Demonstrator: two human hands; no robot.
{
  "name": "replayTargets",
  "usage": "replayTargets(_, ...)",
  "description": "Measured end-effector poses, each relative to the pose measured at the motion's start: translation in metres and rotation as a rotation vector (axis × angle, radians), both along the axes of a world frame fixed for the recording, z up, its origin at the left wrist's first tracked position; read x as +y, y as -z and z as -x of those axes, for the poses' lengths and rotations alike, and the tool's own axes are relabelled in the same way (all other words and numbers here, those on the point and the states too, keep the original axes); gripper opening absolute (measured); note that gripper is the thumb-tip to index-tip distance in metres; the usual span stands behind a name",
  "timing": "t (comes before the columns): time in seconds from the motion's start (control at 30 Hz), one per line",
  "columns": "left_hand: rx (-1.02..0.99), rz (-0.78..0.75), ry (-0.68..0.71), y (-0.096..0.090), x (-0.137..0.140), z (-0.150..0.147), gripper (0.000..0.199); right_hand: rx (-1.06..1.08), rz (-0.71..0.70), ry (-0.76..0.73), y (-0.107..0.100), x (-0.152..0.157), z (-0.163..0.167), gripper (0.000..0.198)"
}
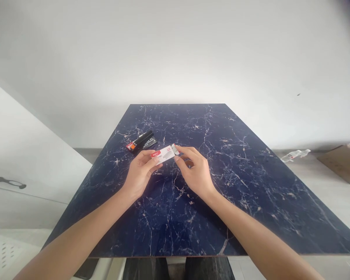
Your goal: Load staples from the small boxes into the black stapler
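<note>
A small red-and-white cardboard staple box (165,154) is held up over the table, with a grey block pictured on its face. My left hand (140,171) grips its left end between thumb and fingers. At the right end, my right hand (196,167) pinches the box's end flap, which stands raised. What lies inside the box is hidden from me. Just beyond my left hand, a black stapler (145,139) rests on the table on top of a flat red, white and black package (151,144).
The dark blue marbled table (175,217) reaches to a white wall (175,54). On the floor at right are a clear plastic bottle (294,155) and a brown cardboard box (342,163). A white cabinet door with a dark handle (10,182) stands at left.
</note>
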State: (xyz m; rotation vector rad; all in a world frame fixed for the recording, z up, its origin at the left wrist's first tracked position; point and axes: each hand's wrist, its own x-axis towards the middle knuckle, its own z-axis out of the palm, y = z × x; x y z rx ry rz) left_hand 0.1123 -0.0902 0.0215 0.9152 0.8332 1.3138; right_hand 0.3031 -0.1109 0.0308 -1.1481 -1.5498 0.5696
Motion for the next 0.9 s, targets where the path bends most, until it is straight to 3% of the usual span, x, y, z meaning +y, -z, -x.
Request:
replayTargets(0.17, -0.031, 0.014, -0.004, 0.002, 0.005, 0.004, 0.028, -0.11, -0.112, -0.037, -0.001, 0.002, -0.003, 0.032)
replayTargets(0.33, 0.013, -0.002, 0.031, -0.001, 0.005, 0.005, 0.03, -0.014, 0.066, -0.012, -0.005, 0.004, -0.01, 0.022)
replayTargets(0.47, 0.042, -0.035, 0.026, -0.004, 0.002, 0.003, 0.027, -0.08, 0.002, 0.05, -0.008, 0.001, -0.008, 0.018)
replayTargets(0.67, 0.15, -0.104, 0.045, -0.004, 0.001, 0.003, 0.025, 0.148, 0.21, -0.062, -0.007, 0.004, -0.009, 0.021)
replayTargets(0.9, 0.148, -0.069, 0.013, -0.006, 0.002, 0.003, 0.027, 0.111, 0.175, 0.018, -0.012, 0.01, -0.021, 0.018)
